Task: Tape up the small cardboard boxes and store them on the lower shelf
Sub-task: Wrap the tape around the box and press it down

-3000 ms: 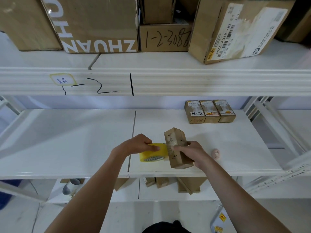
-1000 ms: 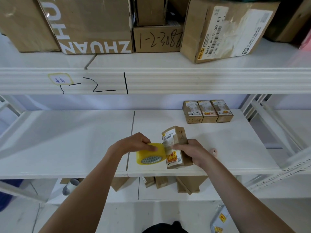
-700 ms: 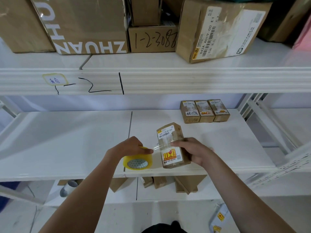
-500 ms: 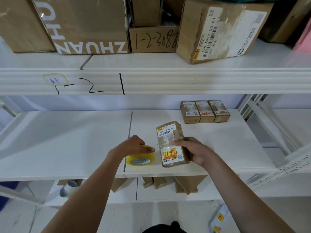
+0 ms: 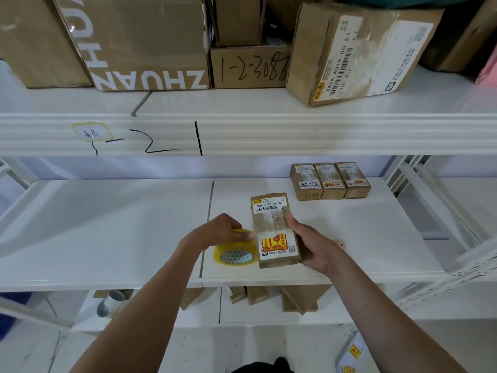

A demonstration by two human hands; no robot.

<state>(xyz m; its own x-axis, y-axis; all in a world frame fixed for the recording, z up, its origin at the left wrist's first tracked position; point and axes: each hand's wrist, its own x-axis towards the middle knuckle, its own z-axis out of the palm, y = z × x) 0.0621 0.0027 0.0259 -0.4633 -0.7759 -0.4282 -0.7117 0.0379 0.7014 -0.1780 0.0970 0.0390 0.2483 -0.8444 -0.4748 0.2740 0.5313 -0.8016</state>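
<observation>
A small cardboard box (image 5: 273, 227) with a barcode label and a red-and-yellow sticker stands tilted near the front of the white shelf (image 5: 107, 224). My right hand (image 5: 309, 243) grips its right side, thumb on the taped front. My left hand (image 5: 220, 232) holds a yellow tape roll (image 5: 235, 254) against the box's left edge, low on the shelf. Three small taped boxes (image 5: 330, 181) sit in a row at the back right of the same shelf.
Large cardboard boxes (image 5: 129, 41) fill the shelf above. Under the working shelf, several brown boxes (image 5: 271, 296) and a grey roll (image 5: 109, 305) lie on a lower board. A small pink object (image 5: 341, 243) peeks out behind my right wrist. White frame struts (image 5: 430, 211) stand to the right.
The box was turned so its labelled face points at me. The tape roll came down from beside the box top to rest low at its left edge.
</observation>
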